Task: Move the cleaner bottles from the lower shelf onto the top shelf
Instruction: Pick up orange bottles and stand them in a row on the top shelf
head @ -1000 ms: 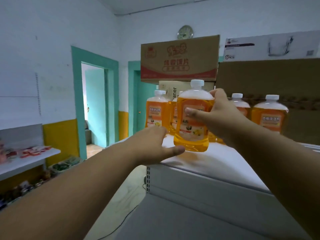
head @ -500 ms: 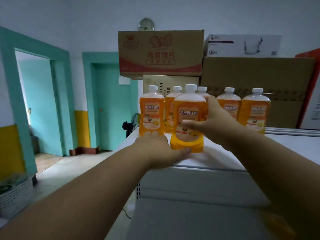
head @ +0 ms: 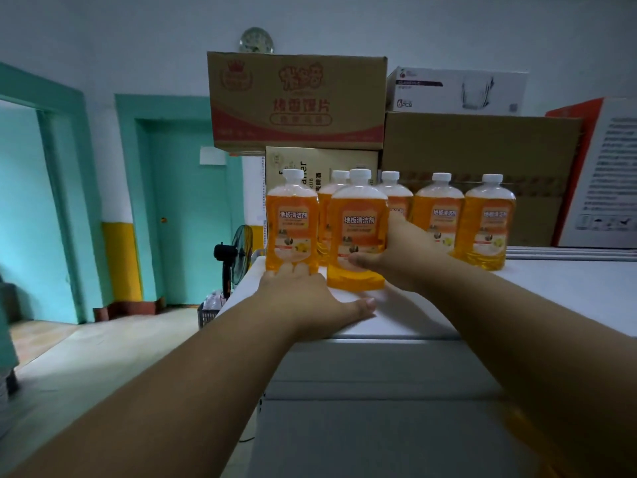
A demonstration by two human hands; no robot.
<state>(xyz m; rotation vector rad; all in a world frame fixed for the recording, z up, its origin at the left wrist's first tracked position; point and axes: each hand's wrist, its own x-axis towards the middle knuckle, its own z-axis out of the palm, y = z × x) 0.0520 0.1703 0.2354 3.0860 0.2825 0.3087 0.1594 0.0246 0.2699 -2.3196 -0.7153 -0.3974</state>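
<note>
An orange cleaner bottle [head: 356,232] with a white cap stands on the white top shelf [head: 551,288] near its front left corner. My right hand [head: 393,260] grips its right side, thumb across the lower front. My left hand [head: 310,301] rests flat on the shelf edge just in front, its fingertips touching the base of another orange bottle [head: 292,224]. Several more orange bottles [head: 437,215] stand in a row behind and to the right. The lower shelf [head: 379,436] shows below as a bare white surface.
Stacked cardboard boxes [head: 296,101] and a large brown box [head: 482,150] stand behind the bottles. A red and white box [head: 599,174] leans at the right. To the left are teal doors, a floor fan [head: 238,257] and open floor.
The bottle in my right hand has come down from the air onto the top shelf. My view has turned right. My left hand has settled on the shelf edge.
</note>
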